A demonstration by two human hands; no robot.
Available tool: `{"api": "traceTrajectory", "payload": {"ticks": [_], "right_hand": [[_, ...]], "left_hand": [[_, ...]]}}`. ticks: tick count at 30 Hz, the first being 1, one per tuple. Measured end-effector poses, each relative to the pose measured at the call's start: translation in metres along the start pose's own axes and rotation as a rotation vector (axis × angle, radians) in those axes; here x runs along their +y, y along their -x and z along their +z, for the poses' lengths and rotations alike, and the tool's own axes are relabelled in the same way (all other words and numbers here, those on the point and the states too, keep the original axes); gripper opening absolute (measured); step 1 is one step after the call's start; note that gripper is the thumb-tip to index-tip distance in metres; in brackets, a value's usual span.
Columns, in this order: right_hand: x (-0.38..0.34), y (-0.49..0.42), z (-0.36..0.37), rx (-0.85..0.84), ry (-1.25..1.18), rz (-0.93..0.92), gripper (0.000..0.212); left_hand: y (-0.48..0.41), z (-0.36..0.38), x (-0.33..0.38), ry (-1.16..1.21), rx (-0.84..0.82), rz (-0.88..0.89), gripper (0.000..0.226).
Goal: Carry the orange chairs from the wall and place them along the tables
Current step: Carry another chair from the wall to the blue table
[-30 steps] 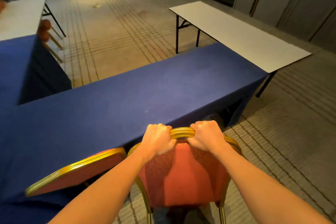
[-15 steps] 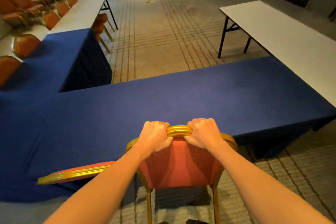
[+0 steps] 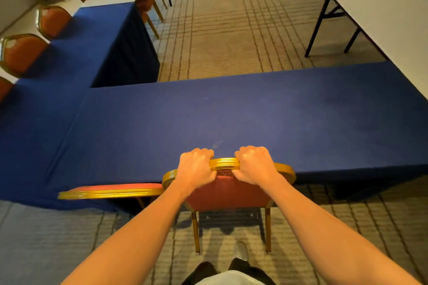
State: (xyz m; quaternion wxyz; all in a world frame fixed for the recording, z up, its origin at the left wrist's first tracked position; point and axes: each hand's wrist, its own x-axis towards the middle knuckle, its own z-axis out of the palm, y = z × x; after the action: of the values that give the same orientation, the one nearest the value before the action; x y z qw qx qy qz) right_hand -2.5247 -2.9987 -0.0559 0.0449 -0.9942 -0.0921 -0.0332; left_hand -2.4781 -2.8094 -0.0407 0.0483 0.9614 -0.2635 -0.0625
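I see the orange chair (image 3: 228,192) dead ahead of me, its top rail running left to right, parallel to the near edge of the blue surface (image 3: 231,118). My left hand (image 3: 196,168) and right hand (image 3: 254,165) both curl round that rail, equally near, arms outstretched

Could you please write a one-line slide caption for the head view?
The left hand and right hand grip an orange chair at the blue-draped table, beside a second chair.
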Motion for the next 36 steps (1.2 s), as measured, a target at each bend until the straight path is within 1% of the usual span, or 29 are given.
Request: {"api": "traceTrajectory", "payload": {"ticks": [5,10,14,18,21,24,26,30,32,34,36], "right_hand": [[-0.001,-0.001,-0.005,-0.042,-0.029,0.097,0.030],[-0.016,0.024,0.005,-0.056,-0.079,0.110,0.023],[-0.037,0.064,0.016,-0.117,-0.100,0.117,0.025],[-0.058,0.109,0.033,-0.171,-0.124,0.167,0.031],[-0.074,0.145,0.047,-0.211,-0.151,0.169,0.036],[-0.084,0.181,0.059,-0.292,-0.173,0.154,0.029],[-0.098,0.207,0.067,-0.351,-0.192,0.177,0.028],[-0.116,0.249,0.090,-0.430,-0.158,0.191,0.042],[-0.127,0.265,0.094,-0.421,-0.163,0.199,0.041],[-0.131,0.272,0.098,-0.373,-0.174,0.227,0.038],[-0.135,0.275,0.099,-0.336,-0.151,0.249,0.038]], "left_hand": [[-0.004,0.003,-0.001,0.060,0.017,0.014,0.018],[0.020,0.023,-0.004,0.128,-0.007,0.059,0.011],[0.063,0.044,0.003,0.161,-0.050,0.067,0.029],[0.111,0.061,0.015,0.174,-0.154,0.043,0.035],[0.145,0.071,0.023,0.199,-0.236,0.070,0.045],[0.177,0.080,0.035,0.209,-0.317,0.083,0.047],[0.202,0.091,0.041,0.191,-0.383,0.089,0.050],[0.239,0.111,0.052,0.155,-0.535,0.110,0.061],[0.254,0.120,0.055,0.210,-0.558,0.085,0.059],[0.260,0.126,0.057,0.240,-0.563,0.019,0.056],[0.265,0.130,0.061,0.204,-0.539,-0.027,0.053]]}}
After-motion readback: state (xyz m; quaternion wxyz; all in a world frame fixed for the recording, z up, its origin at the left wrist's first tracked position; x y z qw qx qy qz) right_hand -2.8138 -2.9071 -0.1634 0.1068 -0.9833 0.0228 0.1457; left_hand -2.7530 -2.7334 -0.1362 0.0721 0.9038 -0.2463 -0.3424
